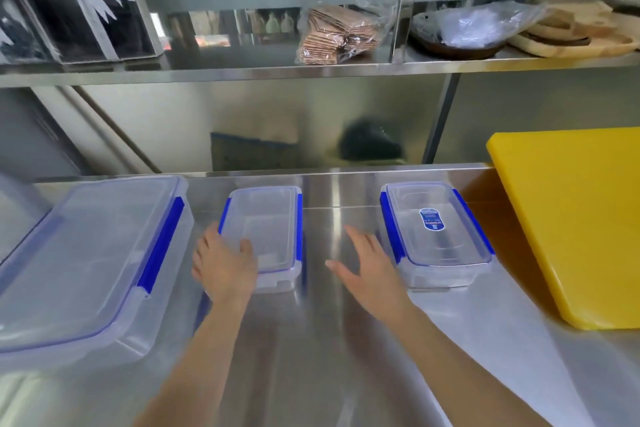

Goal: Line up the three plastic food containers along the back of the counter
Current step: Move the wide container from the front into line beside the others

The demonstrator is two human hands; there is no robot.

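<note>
Three clear plastic containers with blue clips stand on the steel counter (332, 340). A large container (86, 260) fills the left side. The small middle container (270, 225) sits close to the back wall. Another small container (436, 232), with a blue label on its lid, stands to the right, slightly turned. My left hand (225, 263) rests on the near left corner of the middle container, fingers over its lid edge. Between the two small containers, my right hand (367, 267) hovers flat with fingers spread, just left of the labelled one, holding nothing.
A thick yellow cutting board (575, 218) lies on the counter at the right. Above runs a steel shelf (311, 71) holding a dark box with a ribbon (76, 10), a bag of brown packets (336, 35), a bagged bowl (464, 31) and wooden boards (571, 31).
</note>
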